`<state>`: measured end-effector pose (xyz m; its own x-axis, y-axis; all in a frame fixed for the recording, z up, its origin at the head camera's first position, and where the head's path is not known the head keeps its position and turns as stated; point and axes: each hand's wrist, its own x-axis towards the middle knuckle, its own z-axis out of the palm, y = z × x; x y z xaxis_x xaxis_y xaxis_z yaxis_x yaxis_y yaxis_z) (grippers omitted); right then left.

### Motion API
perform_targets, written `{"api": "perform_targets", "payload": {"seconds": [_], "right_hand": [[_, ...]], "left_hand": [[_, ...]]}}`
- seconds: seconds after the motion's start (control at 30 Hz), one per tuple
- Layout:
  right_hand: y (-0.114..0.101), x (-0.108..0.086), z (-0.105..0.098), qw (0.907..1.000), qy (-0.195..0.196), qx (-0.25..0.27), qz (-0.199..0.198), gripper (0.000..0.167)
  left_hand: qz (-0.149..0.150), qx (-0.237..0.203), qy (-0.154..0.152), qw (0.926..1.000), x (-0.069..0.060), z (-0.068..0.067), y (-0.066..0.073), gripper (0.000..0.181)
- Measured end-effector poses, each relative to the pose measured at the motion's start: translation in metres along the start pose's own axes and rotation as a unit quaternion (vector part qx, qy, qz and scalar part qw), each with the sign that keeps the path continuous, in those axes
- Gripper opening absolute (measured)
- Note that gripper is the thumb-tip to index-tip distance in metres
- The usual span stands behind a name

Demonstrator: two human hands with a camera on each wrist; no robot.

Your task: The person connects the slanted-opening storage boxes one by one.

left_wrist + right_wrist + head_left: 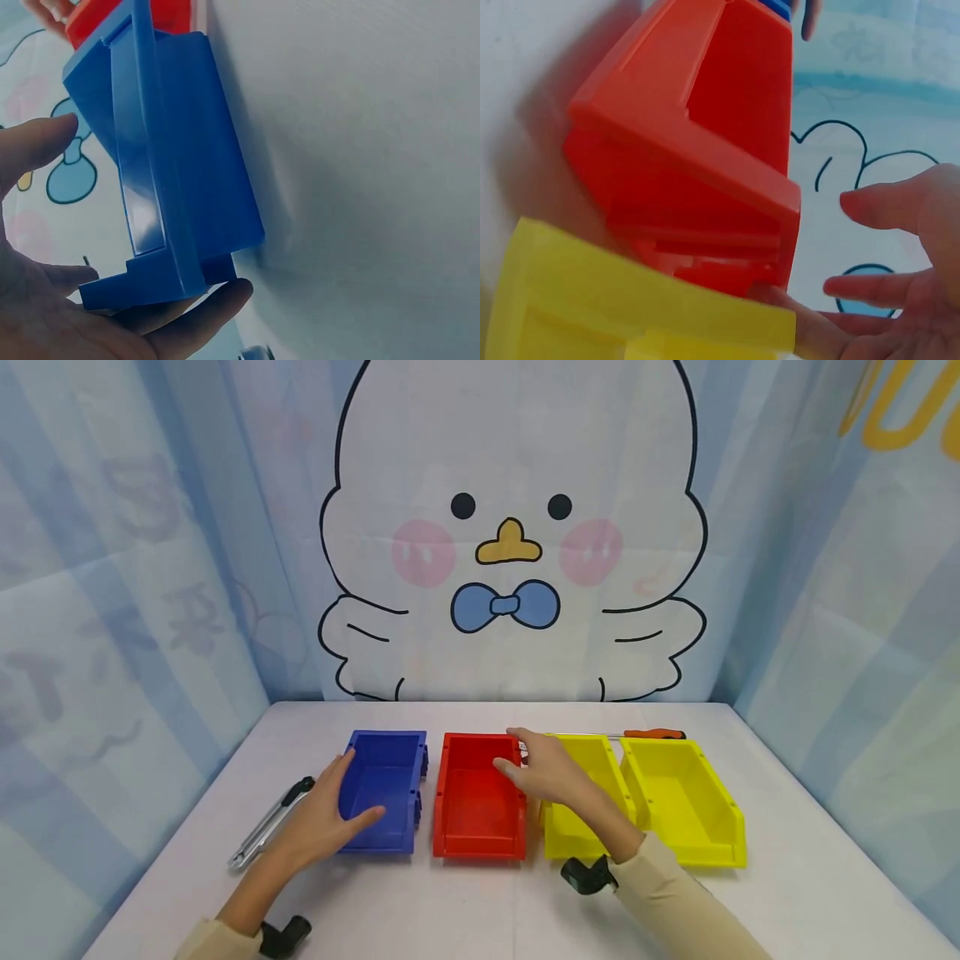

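Observation:
My left hand is at the left side of a blue bin. In the left wrist view its fingers lie along the bin's outer wall, while the thumb stands apart over the opening. At the right wall of a red bin is my right hand. Its fingers reach down between the red bin and the nearer yellow bin; the thumb extends over the red bin. The right wrist view shows a fingertip near the red wall, partly hidden by the yellow rim.
A second yellow bin stands at the right end of the row. Behind the yellow bins lies a screwdriver with an orange handle. Silver tools with a black end lie left of the blue bin. Curtains surround the white table.

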<state>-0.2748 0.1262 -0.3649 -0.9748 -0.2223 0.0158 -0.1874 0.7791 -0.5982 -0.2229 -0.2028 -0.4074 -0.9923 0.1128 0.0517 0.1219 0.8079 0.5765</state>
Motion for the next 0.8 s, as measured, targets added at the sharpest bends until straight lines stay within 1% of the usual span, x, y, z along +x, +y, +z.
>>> {"api": "perform_targets", "payload": {"seconds": [0.17,0.4,0.53,0.63,0.8], "right_hand": [[-0.005,0.000,0.006,0.9997,-0.006,-0.015,0.020,0.065],[-0.010,-0.001,0.011,0.9987,0.007,-0.001,0.051,0.061],[-0.014,0.000,0.014,0.9979,-0.007,-0.013,0.063,0.057],[-0.017,0.001,0.015,0.9969,-0.022,-0.028,0.070,0.054],[-0.017,0.002,0.017,0.9967,-0.023,-0.041,0.067,0.046]], "left_hand": [[-0.003,-0.006,-0.006,1.0000,0.000,0.003,-0.004,0.111],[-0.011,0.007,-0.015,0.9998,0.001,0.003,-0.006,0.119],[-0.009,0.016,-0.015,0.9997,0.001,0.002,-0.008,0.121],[-0.007,0.019,-0.016,0.9997,0.001,0.002,-0.009,0.120],[-0.011,0.025,-0.023,0.9994,0.001,0.000,-0.009,0.123]]}}
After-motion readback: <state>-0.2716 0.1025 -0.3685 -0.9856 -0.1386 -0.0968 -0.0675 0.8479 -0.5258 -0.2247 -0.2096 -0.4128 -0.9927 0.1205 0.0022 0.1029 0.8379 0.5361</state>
